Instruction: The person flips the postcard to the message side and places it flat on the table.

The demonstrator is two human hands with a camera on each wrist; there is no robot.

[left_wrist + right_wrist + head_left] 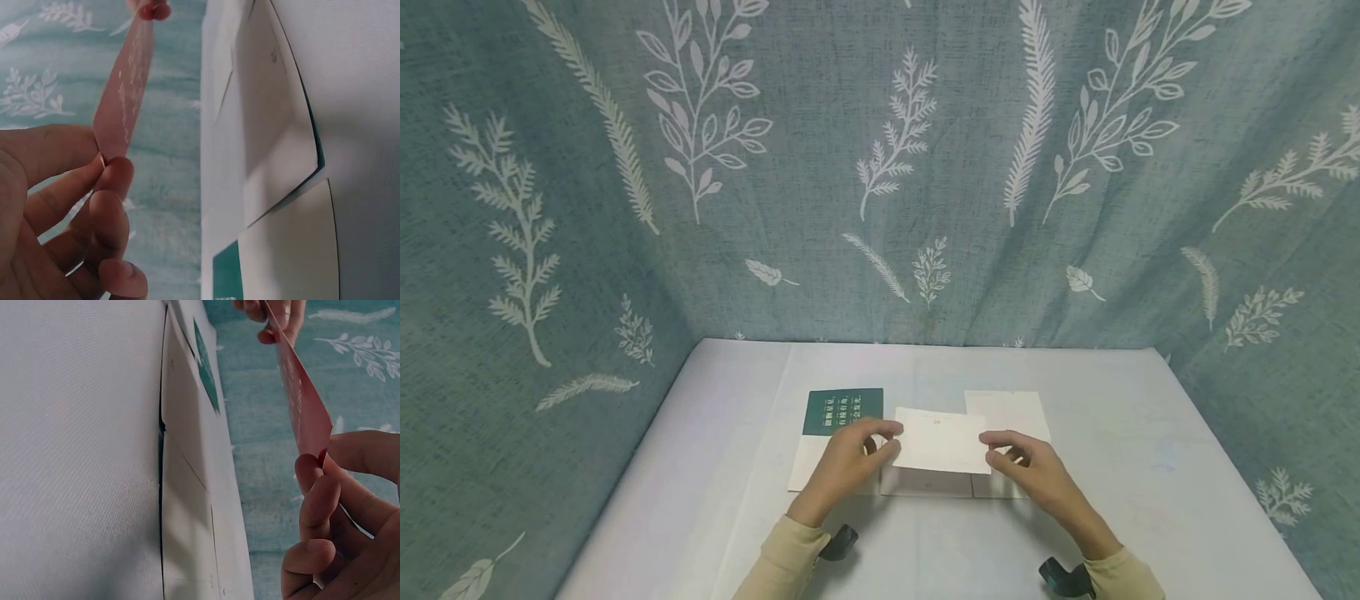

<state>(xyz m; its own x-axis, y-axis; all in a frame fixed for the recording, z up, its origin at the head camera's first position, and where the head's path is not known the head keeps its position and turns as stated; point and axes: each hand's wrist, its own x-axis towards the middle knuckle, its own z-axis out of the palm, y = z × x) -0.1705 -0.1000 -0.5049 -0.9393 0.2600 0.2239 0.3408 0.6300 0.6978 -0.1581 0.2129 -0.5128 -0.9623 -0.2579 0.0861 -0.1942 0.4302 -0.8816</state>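
A card (942,443) is stretched level between both hands above the table, its white face up; the wrist views show a pink underside (125,94) with pale lettering. My left hand (848,460) pinches its left edge between thumb and fingers. At the opposite edge, my right hand (1036,473) pinches it the same way. Below lie several white cards, among them one partly shaded card (927,484) directly under the held one. A green card (844,408) with white lettering lies behind the left hand, above a white card (805,461) partly covered by that hand.
Another white card (1009,403) lies behind the right hand. The cards sit close together on a white-covered table (1150,467). Teal curtains (820,192) with white leaf patterns stand along the back and both sides.
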